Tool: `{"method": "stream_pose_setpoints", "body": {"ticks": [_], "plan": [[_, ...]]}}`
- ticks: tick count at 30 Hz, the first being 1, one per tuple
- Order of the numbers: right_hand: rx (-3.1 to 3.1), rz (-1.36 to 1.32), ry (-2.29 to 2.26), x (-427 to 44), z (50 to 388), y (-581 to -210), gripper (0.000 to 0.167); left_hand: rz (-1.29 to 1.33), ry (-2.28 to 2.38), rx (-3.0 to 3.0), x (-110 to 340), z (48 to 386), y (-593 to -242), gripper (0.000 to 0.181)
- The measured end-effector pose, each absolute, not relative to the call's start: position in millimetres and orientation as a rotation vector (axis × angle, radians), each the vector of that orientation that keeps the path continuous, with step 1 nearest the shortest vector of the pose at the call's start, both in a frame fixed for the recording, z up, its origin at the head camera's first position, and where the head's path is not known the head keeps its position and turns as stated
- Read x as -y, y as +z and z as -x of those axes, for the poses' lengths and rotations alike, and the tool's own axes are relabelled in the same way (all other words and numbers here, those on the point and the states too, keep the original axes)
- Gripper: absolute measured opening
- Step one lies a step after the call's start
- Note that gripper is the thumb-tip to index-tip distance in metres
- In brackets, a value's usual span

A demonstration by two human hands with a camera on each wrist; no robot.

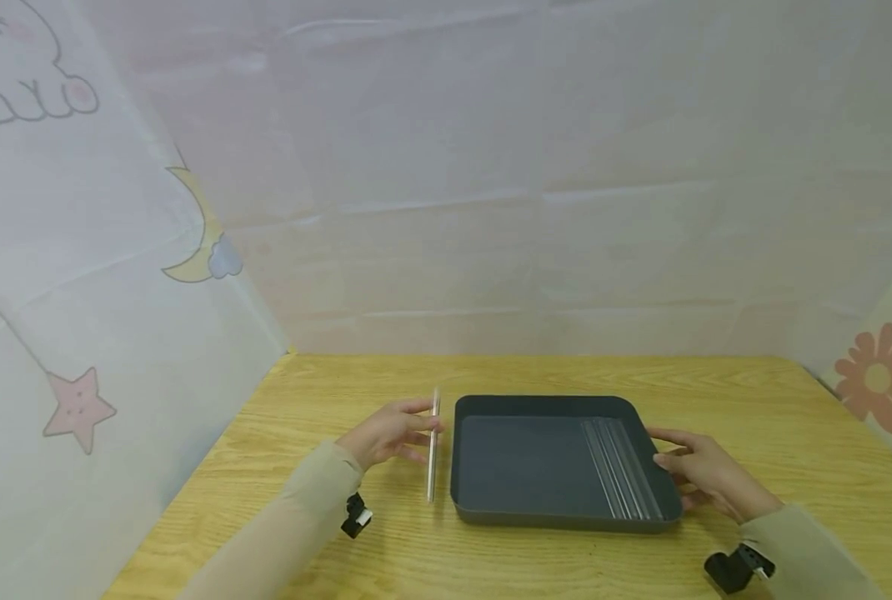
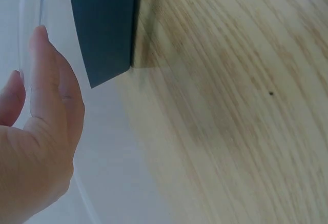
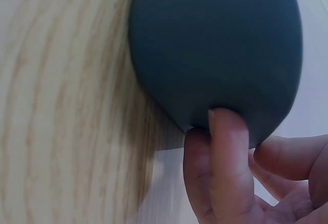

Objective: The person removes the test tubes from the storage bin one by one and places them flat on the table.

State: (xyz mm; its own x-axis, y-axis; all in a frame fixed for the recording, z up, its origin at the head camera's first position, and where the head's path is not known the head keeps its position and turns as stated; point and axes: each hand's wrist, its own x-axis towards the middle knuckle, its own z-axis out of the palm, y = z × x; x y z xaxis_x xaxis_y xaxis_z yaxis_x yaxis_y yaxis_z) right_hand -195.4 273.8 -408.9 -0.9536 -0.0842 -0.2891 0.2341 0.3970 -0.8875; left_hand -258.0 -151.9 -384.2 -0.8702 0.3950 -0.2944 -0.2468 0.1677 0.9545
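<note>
My left hand [image 1: 389, 432] pinches a clear, thin rod or tube [image 1: 433, 467], held nearly lengthwise just left of a dark grey tray [image 1: 521, 512]. In the left wrist view the fingers [image 2: 46, 80] lie along the clear piece [image 2: 32, 8], apart from the tray's wall [image 2: 102, 29]. At the tray's right side my right hand [image 1: 712, 475] grips the wall, thumb at the rim and other fingers against the outside. The right wrist view shows bent fingers [image 3: 229, 157] pressed on that outer wall [image 3: 215, 44]. Several similar clear rods [image 1: 618, 467] lie side by side in the tray's right part.
The tray stands on a wood-grain table [image 1: 371, 375]. Behind it hangs a pale sheet [image 1: 446, 250], with a printed sheet [image 1: 63, 292] at left and a flower print [image 1: 877, 379] at right. A small black device [image 1: 356, 515] sits at each wrist.
</note>
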Motion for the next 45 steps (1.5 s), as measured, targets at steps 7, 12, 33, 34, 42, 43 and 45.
{"method": "stream_pose_setpoints", "body": {"ticks": [7, 12, 33, 34, 42, 43, 45], "plan": [[-2.369, -0.147, -1.590, -273, 196, -409, 0.059, -0.092, 1.733, -2.009, 155, 257, -387, 0.055], [-2.371, -0.148, -1.589, -273, 196, -410, 0.059, -0.048, 1.718, -2.044, 157, 256, -391, 0.054], [-2.389, -0.127, -1.574, -273, 194, -408, 0.059, 0.015, 1.699, -2.076, 162, 262, -405, 0.052], [-2.389, -0.128, -1.577, -273, 194, -409, 0.059, 0.014, 1.698, -2.070, 162, 262, -406, 0.052], [-2.380, -0.156, -1.595, -273, 195, -410, 0.058, 0.011, 1.724, -1.995, 163, 266, -413, 0.055], [-2.381, -0.159, -1.595, -273, 195, -410, 0.058, 0.017, 1.730, -1.988, 163, 266, -414, 0.055], [-2.386, -0.162, -1.593, -272, 195, -410, 0.058, 0.025, 1.734, -1.987, 163, 267, -415, 0.055]]}}
